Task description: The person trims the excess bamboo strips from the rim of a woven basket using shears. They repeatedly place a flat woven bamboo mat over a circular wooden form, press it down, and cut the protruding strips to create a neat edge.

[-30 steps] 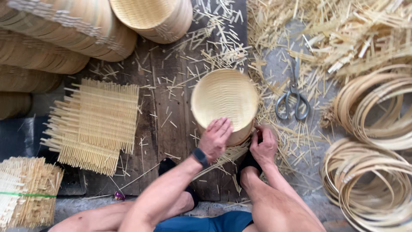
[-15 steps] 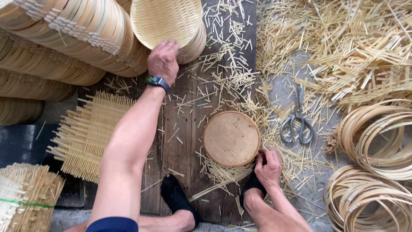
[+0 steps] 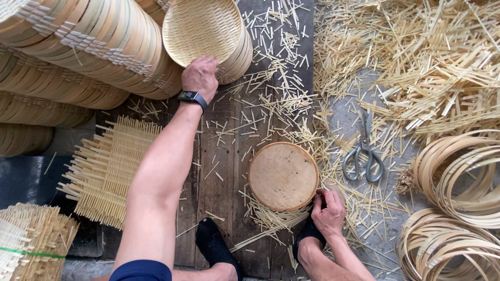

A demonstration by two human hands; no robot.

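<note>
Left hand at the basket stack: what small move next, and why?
Probably let go and draw back toward the round wooden block. The left hand rests on the rim of the top woven basket, which seems seated on its stack, while the right hand waits beside the block.

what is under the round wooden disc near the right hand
The round wooden disc lies on the plank floor, over cut bamboo strips sticking out from beneath its lower edge by the right hand. Whatever lies under its middle is covered.
</note>
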